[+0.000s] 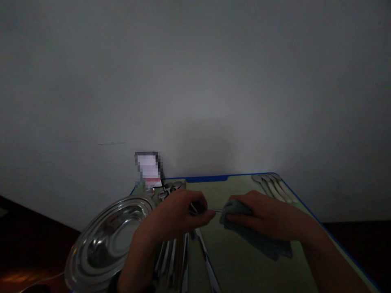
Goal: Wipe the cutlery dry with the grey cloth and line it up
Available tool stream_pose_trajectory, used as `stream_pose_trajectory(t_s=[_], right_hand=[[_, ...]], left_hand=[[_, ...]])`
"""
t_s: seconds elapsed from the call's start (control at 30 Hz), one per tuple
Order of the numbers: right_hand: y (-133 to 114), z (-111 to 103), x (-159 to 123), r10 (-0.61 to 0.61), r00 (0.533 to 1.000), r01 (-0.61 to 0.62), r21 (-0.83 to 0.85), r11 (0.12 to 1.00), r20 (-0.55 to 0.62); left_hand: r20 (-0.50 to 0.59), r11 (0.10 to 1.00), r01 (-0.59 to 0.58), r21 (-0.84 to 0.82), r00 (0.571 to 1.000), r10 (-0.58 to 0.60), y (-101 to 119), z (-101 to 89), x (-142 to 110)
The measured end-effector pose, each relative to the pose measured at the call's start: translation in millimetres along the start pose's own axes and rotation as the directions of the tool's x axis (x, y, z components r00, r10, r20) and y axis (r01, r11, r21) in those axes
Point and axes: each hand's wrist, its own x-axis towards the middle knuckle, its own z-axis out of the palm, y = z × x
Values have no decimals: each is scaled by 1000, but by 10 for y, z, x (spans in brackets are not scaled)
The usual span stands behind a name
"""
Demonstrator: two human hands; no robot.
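My left hand point(185, 213) is closed around a thin metal utensil point(218, 211), with thumb and fingers pinching it. Its other end runs into a grey-green cloth point(259, 240), so I cannot make out which kind of cutlery it is. My right hand point(269, 215) is closed on that cloth, wrapping it about the utensil, and a loose fold hangs below. Both hands are above the table, close together. Under and beside my left hand lie several metal spoons point(175, 186) and a row of cutlery handles point(171, 260). One long metal handle point(207, 264) lies slanted to their right.
A shiny round metal basin point(75, 260) stands at the left, partly behind my left forearm. Several pieces of cutlery, forks among them point(275, 187), lie side by side at the table's far right corner. A blurred upright screen point(149, 167) leans by the wall point(198, 81). The table point(235, 264) has a blue edge.
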Motion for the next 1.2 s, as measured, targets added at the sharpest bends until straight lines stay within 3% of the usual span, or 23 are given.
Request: stream_pose_trajectory(t_s=[1.2], right_hand=[[-2, 0, -4, 9, 1000, -9, -1, 1000, 3]], left_hand=[[-11, 1000, 3, 17, 1000, -3, 9, -4, -2]])
